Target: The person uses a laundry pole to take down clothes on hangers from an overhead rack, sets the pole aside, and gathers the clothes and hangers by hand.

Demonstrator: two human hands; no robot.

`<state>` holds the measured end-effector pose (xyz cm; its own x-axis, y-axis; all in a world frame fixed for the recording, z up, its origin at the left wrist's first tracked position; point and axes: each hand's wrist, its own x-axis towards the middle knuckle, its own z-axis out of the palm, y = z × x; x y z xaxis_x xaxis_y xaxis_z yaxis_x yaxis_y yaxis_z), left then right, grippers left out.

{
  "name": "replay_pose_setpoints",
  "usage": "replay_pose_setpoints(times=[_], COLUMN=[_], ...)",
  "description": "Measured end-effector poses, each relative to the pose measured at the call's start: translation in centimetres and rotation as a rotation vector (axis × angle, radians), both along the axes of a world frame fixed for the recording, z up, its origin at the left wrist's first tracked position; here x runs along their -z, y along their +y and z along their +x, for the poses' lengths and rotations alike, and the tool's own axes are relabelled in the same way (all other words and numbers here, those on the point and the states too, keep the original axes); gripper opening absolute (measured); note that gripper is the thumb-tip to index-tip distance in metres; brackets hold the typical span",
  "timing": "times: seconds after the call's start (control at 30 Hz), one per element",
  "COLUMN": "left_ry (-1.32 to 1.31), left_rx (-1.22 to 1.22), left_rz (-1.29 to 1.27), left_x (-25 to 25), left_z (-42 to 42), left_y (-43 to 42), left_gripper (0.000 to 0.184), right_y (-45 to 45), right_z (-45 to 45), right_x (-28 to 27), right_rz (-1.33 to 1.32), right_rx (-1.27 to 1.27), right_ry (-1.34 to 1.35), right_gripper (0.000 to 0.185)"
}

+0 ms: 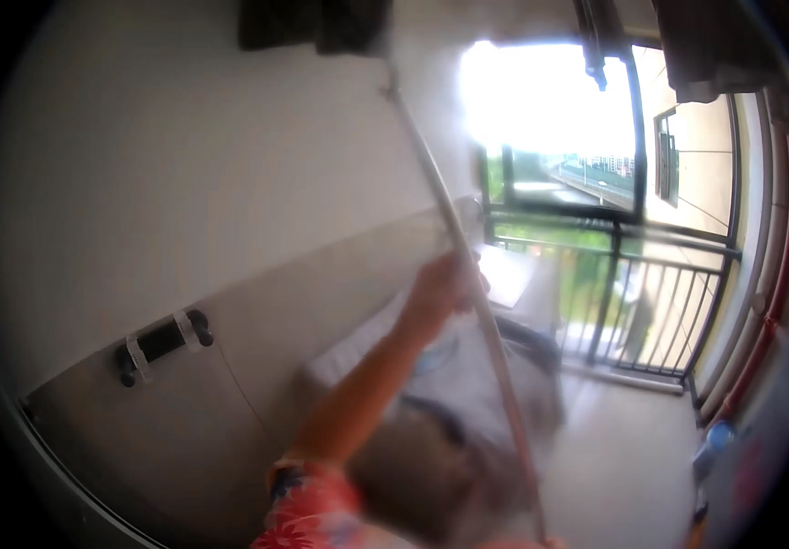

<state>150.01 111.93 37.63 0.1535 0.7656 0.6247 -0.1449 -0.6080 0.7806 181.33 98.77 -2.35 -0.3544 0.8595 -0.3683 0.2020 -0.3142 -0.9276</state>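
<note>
A long, thin pole slants across the middle of the view, pale above and reddish lower down. Its upper end, with a small prong or hook, reaches up beside a dark hanging garment; whether the two touch I cannot tell. My left hand is wrapped round the pole about halfway along, blurred by motion. At the bottom edge, a sliver of my right hand shows at the pole's lower end; its fingers are mostly cut off.
Beyond the pole stands a bulky grey-covered item, blurred. A black fixture is mounted on the left wall. More dark clothes hang at upper right, before a window with railings. A red pipe runs up the right side.
</note>
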Motion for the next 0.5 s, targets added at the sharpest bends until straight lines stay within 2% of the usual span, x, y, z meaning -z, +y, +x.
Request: replay_pose_setpoints(times=[0.1,0.23,0.27,0.3,0.33,0.43,0.5], left_ry=[0.019,0.237,0.313,0.427,0.509,0.700,0.721], left_rx=[-0.037,-0.074,-0.090,-0.140,-0.176,-0.177,-0.149], left_rz=[0.054,0.160,0.232,0.211,0.264,0.285,0.335], left_x=[-3.5,-5.3,-4.9,-4.7,-3.4,0.2,4.5], left_z=[1.0,1.5,1.5,1.2,0.3,-3.8,-7.4], left_y=[0.3,0.3,-0.9,-1.6,-0.7,-0.4,0.8], left_gripper=[0.015,0.035,0.051,0.057,0.055,0.048,0.042], right_y=[0.5,3.6,5.3,8.7,10.1,13.9,16.3], right_z=[-1.6,-5.0,-5.9,-7.2,-8.3,-12.3,-15.3], right_x=[-1.7,-7.0,-9.1,-9.9,-14.8,-26.9,-34.8], right_rz=[0.026,0.176,0.232,0.229,0.309,0.807,1.086], right_rx=[-0.010,-0.003,0.008,-0.038,0.104,0.164,0.228], right_ry=[0.066,0.232,0.350,0.644,0.483,0.368,0.217], right_gripper=[0.014,0.015,0.015,0.013,0.010,0.014,0.019])
